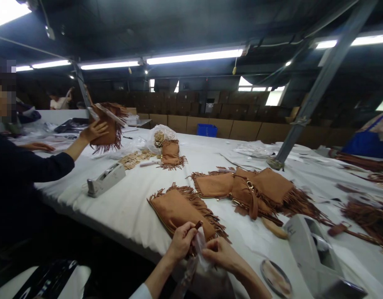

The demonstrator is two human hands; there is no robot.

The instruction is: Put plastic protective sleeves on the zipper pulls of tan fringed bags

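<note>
Nearest you: your L hand (180, 241) pinches a sm. brown strip (198, 225), fingers closed; your R hand (220, 253) grips a clear plastic bag (200, 245). Just beyond, a tan fringed suede purse (179, 214) lies on the white-covered table (125, 211) — far left, a co-worker's hand (94, 131) holds up another purse (106, 135).

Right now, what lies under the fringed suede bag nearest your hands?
The fringed suede bag rests on a white-covered table; the bag itself hides anything directly beneath it.

Overhead fluorescent tubes (194, 56) glaring; surroundings dim; edges bowed; lower right blurred.
</note>
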